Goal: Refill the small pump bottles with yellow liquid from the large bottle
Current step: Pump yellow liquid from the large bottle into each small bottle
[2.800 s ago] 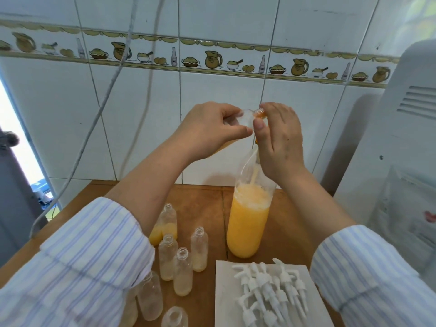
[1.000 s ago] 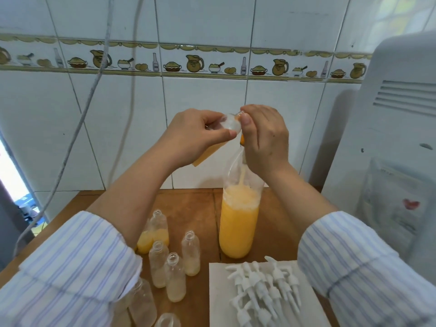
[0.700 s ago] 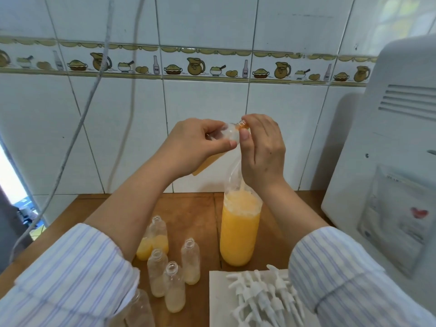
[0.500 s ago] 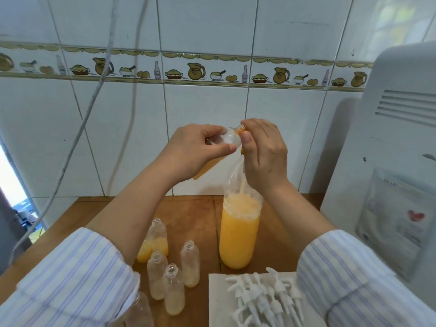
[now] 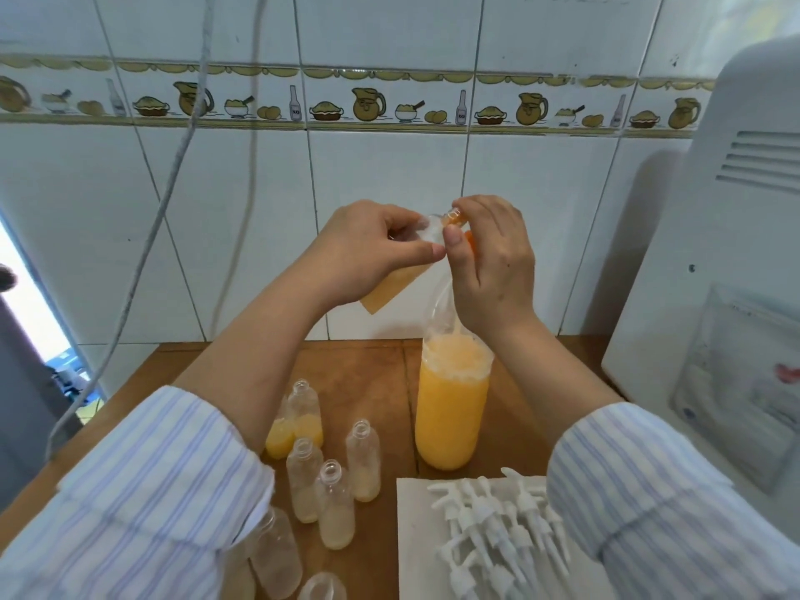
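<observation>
While the left hand (image 5: 368, 249) curls its fingers (image 5: 426, 249) round a tilted small pump bottle (image 5: 402, 270) held at frame centre, the right hand (image 5: 491, 257) pinches the neck of the large bottle (image 5: 452, 409) between thumb and forefinger, just where the small bottle's mouth meets it. The small bottle slants down to the left, yellow liquid pooled in its lower end. The large bottle stands upright on the wooden bench (image 5: 376, 383), a little right of centre, its lower part full of yellow liquid topped with foam. In the lower middle, a cluster of open small bottles (image 5: 329, 478) stands to the left of it, two at the back holding some yellow, the nearer ones only a pale residue. At lower right, white pump heads (image 5: 498, 526) lie heaped on a white sheet (image 5: 415, 556) just in front of the large bottle. Striped sleeves (image 5: 143, 500) fill both lower corners. A white appliance (image 5: 714, 275) occupies the right edge against the tiled wall (image 5: 389, 166).
</observation>
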